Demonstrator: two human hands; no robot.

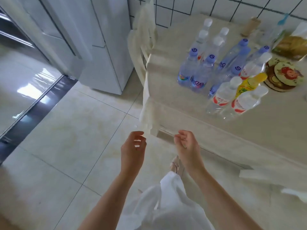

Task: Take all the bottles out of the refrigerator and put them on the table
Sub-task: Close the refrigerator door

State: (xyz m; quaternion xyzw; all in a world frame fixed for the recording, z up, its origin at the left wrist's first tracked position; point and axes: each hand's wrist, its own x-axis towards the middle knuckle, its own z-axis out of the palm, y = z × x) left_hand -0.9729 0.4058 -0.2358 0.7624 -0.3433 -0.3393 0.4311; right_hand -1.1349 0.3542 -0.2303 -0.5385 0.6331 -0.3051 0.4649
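A home kitchen or dining corner. A white refrigerator [99,39] stands far left against a white tiled wall [191,5] with dark grout; the floor [74,138] is glossy pale tile. On the right, a cream bench [249,130] carries bottled water [196,70], packaged food [292,45] and coasters [282,73].

On the surface [166,77] stand roughly five purple-capped bottles [191,68], about eight white-capped bottles [222,95], one yellow bottle [249,83] and two round coasters [285,73].
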